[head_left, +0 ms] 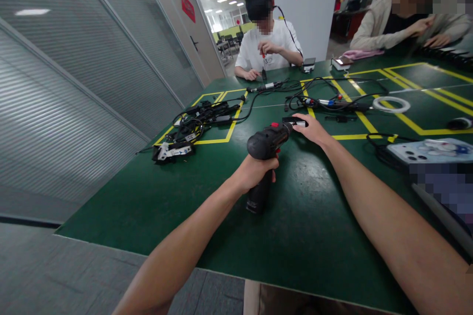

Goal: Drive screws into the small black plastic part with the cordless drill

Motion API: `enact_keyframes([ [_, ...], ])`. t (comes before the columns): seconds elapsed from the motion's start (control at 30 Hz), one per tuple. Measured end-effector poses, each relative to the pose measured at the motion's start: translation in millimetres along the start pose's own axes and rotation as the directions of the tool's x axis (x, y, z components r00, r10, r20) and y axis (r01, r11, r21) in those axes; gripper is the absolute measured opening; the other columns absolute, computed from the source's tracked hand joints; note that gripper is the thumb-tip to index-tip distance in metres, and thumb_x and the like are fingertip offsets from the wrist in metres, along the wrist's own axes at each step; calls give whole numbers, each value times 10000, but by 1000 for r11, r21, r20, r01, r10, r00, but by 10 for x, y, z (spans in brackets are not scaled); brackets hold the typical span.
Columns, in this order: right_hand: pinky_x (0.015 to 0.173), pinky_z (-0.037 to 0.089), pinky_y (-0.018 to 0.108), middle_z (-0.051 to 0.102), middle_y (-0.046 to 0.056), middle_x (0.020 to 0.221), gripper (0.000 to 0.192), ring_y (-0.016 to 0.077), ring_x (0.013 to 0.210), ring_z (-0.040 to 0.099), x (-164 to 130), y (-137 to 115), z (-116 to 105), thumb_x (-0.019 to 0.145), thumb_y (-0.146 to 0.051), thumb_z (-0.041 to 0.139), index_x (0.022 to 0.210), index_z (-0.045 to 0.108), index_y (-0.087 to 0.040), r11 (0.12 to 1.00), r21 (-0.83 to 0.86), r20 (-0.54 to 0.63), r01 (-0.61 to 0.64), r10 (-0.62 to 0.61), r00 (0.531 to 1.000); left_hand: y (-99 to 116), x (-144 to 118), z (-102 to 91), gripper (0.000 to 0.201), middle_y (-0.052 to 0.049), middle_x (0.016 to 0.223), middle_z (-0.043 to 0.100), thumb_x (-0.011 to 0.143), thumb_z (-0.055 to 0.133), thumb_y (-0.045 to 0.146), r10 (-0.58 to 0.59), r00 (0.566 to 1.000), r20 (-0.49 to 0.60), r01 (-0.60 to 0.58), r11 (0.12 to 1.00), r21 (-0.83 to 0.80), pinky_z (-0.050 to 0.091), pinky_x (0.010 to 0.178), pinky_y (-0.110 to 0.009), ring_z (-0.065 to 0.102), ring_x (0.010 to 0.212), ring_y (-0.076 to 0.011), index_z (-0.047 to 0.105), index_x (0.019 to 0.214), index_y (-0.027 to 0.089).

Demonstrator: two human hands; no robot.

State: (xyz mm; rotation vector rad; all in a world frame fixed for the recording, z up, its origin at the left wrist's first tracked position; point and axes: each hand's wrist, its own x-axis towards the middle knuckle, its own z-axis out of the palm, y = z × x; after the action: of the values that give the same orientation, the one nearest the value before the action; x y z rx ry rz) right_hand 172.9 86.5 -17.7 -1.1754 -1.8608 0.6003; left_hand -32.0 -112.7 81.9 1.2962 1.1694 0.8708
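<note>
Cordless drill: over the counter, our left hand wrapping its grip round the handle.
Black-and-silver part: at the drill's tip, pinched by our right hand.
Yellow-taped rectangle: we see tangled black cables mostly inside.

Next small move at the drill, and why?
Probably check the alignment of the drill before any trigger pull: the left hand grips it, its nose points at the small part, and the right hand holds that part close by. Bit contact isn't clear.
</note>
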Motion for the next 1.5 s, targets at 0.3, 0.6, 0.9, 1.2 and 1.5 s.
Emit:
enact_keyframes([
  [0.3,995,452,406,613,74,1183,493,242,1068,598,1,2,-7,776,-291,667,1265,640,-242,1000,5,14,-3,3,1000,-19,10,-8,162,22,754,539,686,617,162,-13,1000,-9,13,1000,-11,454,447,-239,558,451,-84,537,826,149],
  [0.6,939,488,410,615,65,1119,497,228,972,618,-1,-17,-16,768,-292,666,1262,642,-253,1000,2,19,-24,24,1000,5,3,4,179,28,753,535,687,606,149,-15,1000,-8,15,1000,-9,456,444,-244,549,451,-81,544,854,156],
  [0.9,982,462,403,605,72,1152,493,234,1041,599,-9,-17,-8,775,-287,665,1265,640,-239,1000,8,10,-11,11,1000,23,-8,12,179,25,748,538,682,597,132,-27,1000,-8,27,1000,-5,455,445,-241,556,447,-86,542,851,149],
  [1.2,961,475,408,606,70,1147,494,234,1014,611,-7,-13,-9,774,-305,668,1264,640,-251,1000,-1,13,-15,15,1000,9,-3,10,258,20,783,552,687,614,143,-4,1000,-5,4,1000,-21,457,441,-241,559,468,-85,552,938,156],
  [1.5,945,485,401,611,80,1131,504,234,998,614,-4,-18,-3,772,-303,669,1271,638,-233,1000,-2,6,-13,13,1000,4,0,-4,233,21,736,557,688,609,150,-20,1000,-4,20,1000,0,453,458,-235,570,465,-92,564,917,151],
])
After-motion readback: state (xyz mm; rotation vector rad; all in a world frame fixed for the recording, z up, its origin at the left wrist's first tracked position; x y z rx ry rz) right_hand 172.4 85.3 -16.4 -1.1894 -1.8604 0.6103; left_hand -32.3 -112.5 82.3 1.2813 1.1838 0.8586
